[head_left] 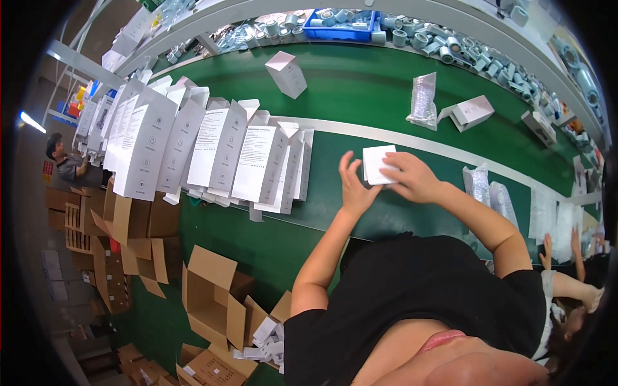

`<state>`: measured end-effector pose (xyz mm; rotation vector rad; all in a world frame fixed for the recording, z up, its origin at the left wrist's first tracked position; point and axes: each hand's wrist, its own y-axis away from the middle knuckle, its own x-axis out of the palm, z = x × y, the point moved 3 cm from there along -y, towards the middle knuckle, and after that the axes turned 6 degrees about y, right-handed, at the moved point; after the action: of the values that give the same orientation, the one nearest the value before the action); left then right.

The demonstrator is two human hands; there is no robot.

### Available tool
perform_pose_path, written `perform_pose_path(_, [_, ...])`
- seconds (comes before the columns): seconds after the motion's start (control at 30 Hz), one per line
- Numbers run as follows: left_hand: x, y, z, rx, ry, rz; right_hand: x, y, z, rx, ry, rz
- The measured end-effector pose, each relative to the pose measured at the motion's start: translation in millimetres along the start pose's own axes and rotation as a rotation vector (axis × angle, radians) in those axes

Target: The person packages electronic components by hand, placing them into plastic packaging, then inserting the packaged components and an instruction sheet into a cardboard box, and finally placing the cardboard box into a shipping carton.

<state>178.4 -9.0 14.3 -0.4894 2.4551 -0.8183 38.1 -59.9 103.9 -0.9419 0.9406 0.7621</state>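
Between my two hands, in front of my chest, stands a small white carton with its square end turned up. My right hand grips it from the right, its fingers over the top. On the left side, my left hand has its fingers apart, raised beside the carton. Its thumb comes close to the near lower edge; whether it touches is unclear. The carton's lower part is hidden. Just right of my right arm lie clear bubble-wrap pouches on the green worktop.
Rows of white cartons with open flaps line the left. On the green belt lie a carton, another carton and a bubble-wrapped item. A blue bin sits behind. Cardboard boxes stand lower left; co-workers flank the line.
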Motion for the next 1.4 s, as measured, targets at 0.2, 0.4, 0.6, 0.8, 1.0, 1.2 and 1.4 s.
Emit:
perform_pose_path(0.2, [8.4, 3.0, 25.2, -0.288, 0.235, 0.159, 14.7, -20.3, 7.8, -0.116, 0.325, 0.102])
perform_pose_path(0.4, [13.0, 11.4, 33.2, -0.258, 0.225, 0.252, 16.7, -28.6, -6.5, -0.007, 0.014, 0.364])
perform_pose_path(0.6, [12.7, 10.9, 36.4, -0.284, 0.203, 0.254, 20.9, -30.4, 6.5, -0.12, 0.366, 0.397])
perform_pose_path(0.8, [12.3, 7.0, 33.4, -0.26, 0.197, 0.228, 18.4, -33.8, 7.1, -0.069, 0.277, 0.228])
perform_pose_path(1.0, [10.7, -45.1, 56.6, -0.394, 0.247, 0.076, 5.2, -48.4, -125.3, 0.635, -0.152, -0.309])
perform_pose_path(1.2, [7.7, -145.1, 117.1, -0.35, 0.102, -0.347, 72.1, -50.9, -265.7, 1.215, 0.158, -0.198])
perform_pose_path(1.4, [28.1, -184.2, 185.9, -0.392, -0.092, -0.413, 105.9, -84.6, -274.0, 1.25, 0.539, 0.207])
